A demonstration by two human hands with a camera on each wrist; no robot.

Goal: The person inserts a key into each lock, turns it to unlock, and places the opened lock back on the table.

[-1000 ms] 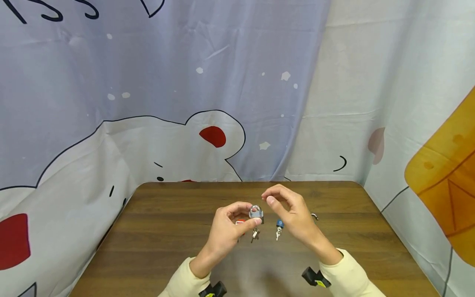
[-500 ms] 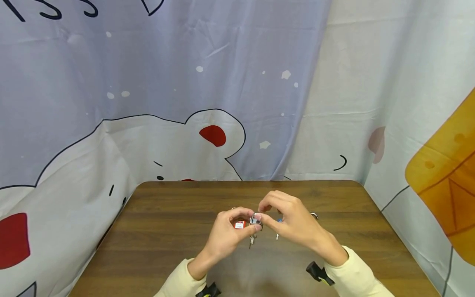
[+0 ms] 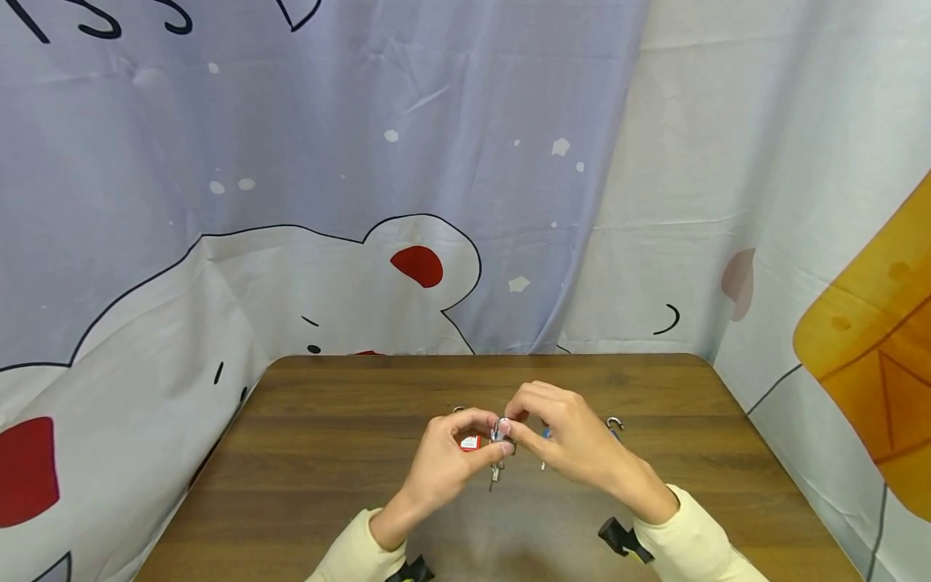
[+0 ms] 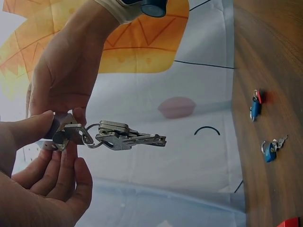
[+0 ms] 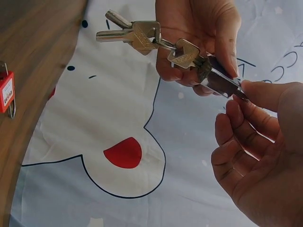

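My left hand (image 3: 447,454) holds a small silver padlock (image 5: 220,81) above the table, its body between thumb and fingers. At the lock's other end, my right hand (image 3: 570,424) pinches the shackle between thumb and fingertips; the fingers cover most of it. One key (image 5: 185,53) sits in the keyhole at the bottom. From its ring dangles a bunch of more keys (image 4: 130,135), below the hands. The head view shows too little of the shackle to tell whether it is fastened.
On the wooden table (image 3: 349,461) lie a red padlock (image 3: 469,443) behind my left hand and a blue padlock (image 4: 270,152) with keys. Farther right is another blue padlock (image 4: 255,109) with a bit of red beside it. A printed curtain (image 3: 327,162) hangs behind the table.
My right hand has moved left and down from beside the padlock and now pinches its shackle. My left hand has lowered and turned the padlock slightly.
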